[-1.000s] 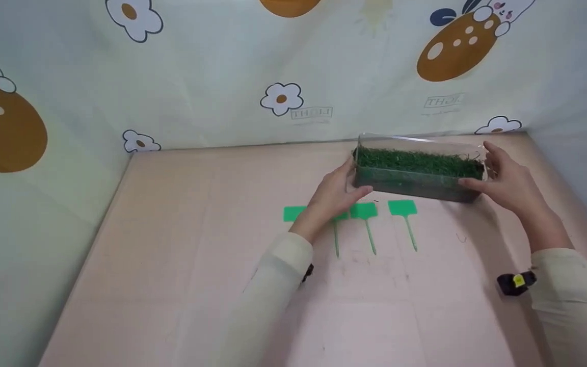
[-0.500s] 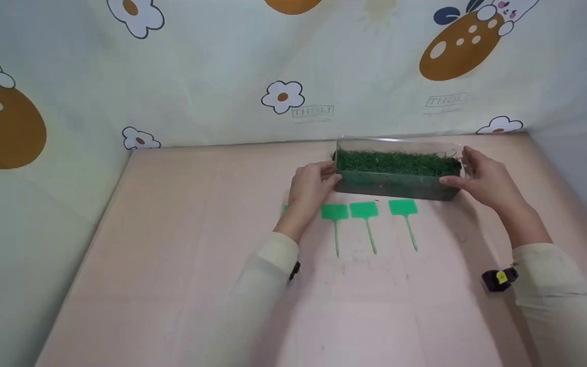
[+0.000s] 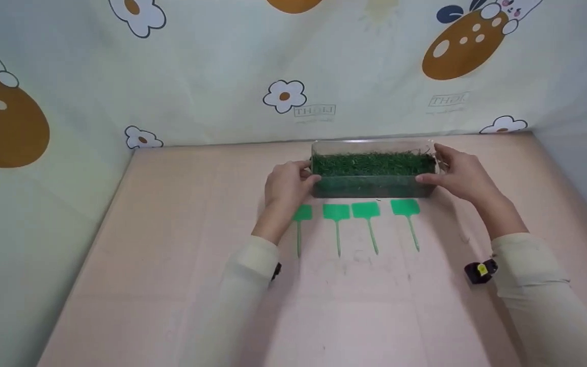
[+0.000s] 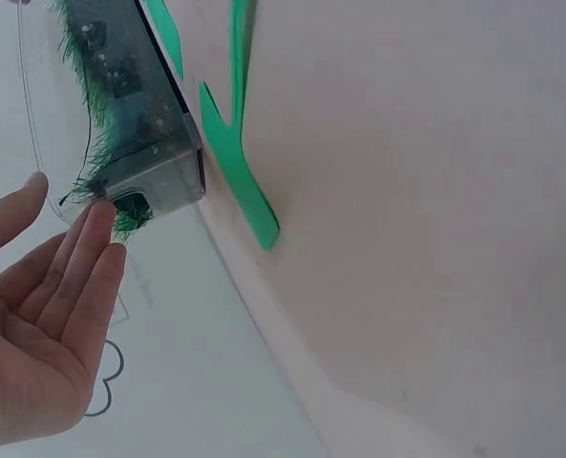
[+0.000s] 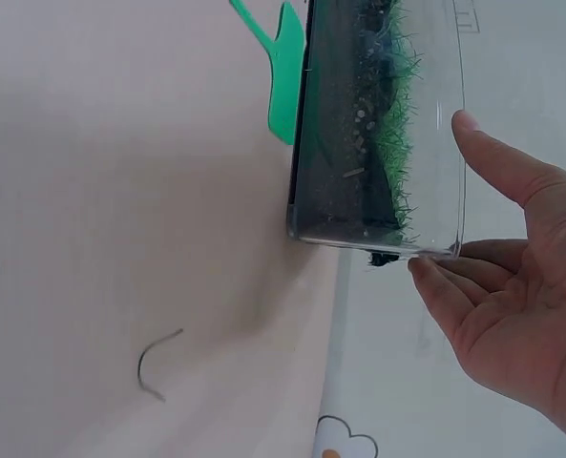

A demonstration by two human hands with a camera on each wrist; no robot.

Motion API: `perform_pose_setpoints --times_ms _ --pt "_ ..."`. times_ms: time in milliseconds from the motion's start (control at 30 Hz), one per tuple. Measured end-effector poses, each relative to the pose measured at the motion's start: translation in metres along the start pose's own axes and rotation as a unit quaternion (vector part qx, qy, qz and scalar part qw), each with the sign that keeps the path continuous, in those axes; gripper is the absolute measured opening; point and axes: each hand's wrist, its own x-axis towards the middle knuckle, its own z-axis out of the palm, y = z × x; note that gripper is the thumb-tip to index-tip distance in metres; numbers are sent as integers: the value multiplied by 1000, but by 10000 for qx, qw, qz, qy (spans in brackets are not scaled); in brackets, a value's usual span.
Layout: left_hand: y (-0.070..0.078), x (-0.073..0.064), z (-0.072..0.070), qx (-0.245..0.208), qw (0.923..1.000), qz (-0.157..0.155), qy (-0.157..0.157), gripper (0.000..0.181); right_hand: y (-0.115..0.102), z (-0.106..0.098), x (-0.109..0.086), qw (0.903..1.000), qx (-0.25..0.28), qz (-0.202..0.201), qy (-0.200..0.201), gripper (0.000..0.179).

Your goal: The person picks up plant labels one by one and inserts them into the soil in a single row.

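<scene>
A clear plastic box [image 3: 373, 187] with green grass [image 3: 375, 164] in it is held level near the table's back edge. My left hand [image 3: 287, 186] grips its left end, with the thumb at the front corner. At the right end my right hand [image 3: 464, 176] holds it, thumb on the front and fingers around the end wall. Through the box wall in the right wrist view, dark filling [image 5: 349, 143] shows under the grass. Just in front of the box lie several green plant labels [image 3: 366, 209] in a row; my left hand partly covers the leftmost label [image 3: 302, 212].
The pink tabletop [image 3: 171, 244] meets a patterned curtain [image 3: 196, 102] along the back. A thin curved strand [image 5: 147, 367] lies on the table in the right wrist view. Small specks are scattered in front of the labels.
Both hands have carried the box leftward along the back of the table, and its tilt has levelled out. More of the leftmost label now shows beside my left hand.
</scene>
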Motion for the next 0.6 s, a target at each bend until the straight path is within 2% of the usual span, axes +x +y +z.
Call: perform_pose_setpoints --times_ms 233,433,600 --pt "-9 -4 -12 183 9998 -97 5 44 -7 3 5 9994 116 -272 -195 99" --pt "-12 -4 -16 268 9996 -97 -51 43 -3 -13 12 9971 130 -512 -542 88" --pt "-10 -5 -18 454 9990 -28 -39 43 -7 -28 21 9908 -481 -873 -914 93"
